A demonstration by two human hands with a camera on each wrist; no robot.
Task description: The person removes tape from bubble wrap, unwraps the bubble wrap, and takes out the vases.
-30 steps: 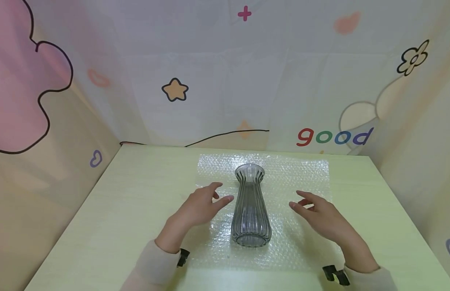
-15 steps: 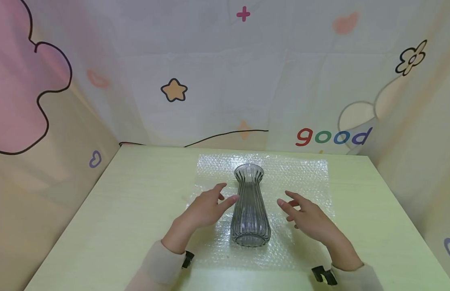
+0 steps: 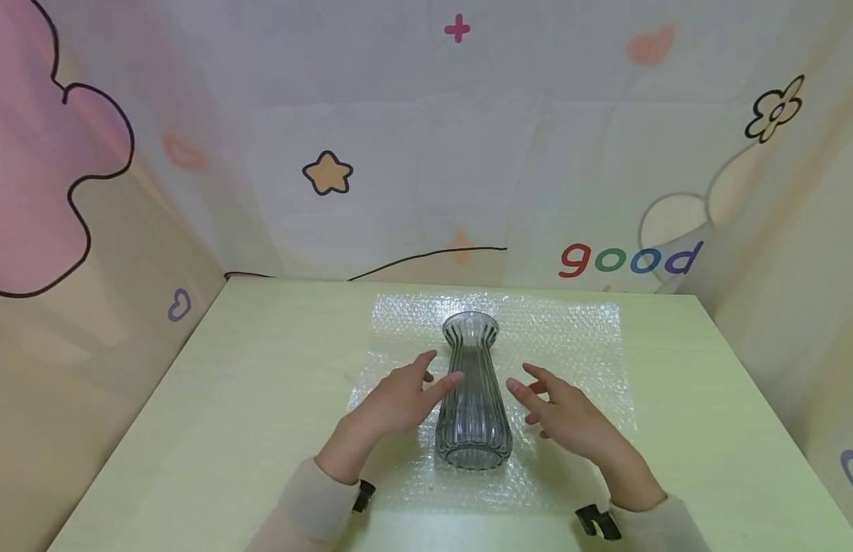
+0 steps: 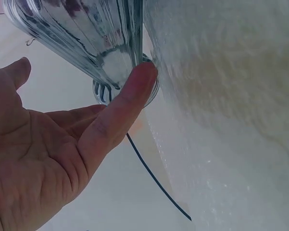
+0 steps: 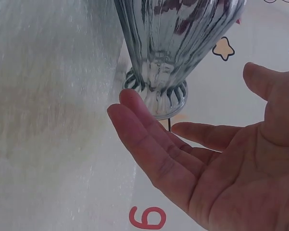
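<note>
A ribbed, smoky-clear glass vase (image 3: 473, 406) lies on its side on a sheet of bubble wrap (image 3: 571, 337), its flared mouth toward the back and its base toward the front. My left hand (image 3: 397, 399) hovers close by its left side, the thumb overlapping the vase in the head view. On the other side my right hand (image 3: 567, 418) is a little apart from the glass, fingers spread and loosely bent. Both wrist views show the palms facing the vase (image 4: 86, 38) with nothing in either hand; whether the left fingertips touch it I cannot tell.
The bubble wrap is spread flat on a pale yellow-green table (image 3: 260, 368). A printed cloth backdrop (image 3: 412, 153) with a star, a flower and the word "good" rises behind and along both sides of the table.
Both hands have moved inward toward the vase, the left hand rightward and the right hand leftward. The vase and bubble wrap have stayed in place.
</note>
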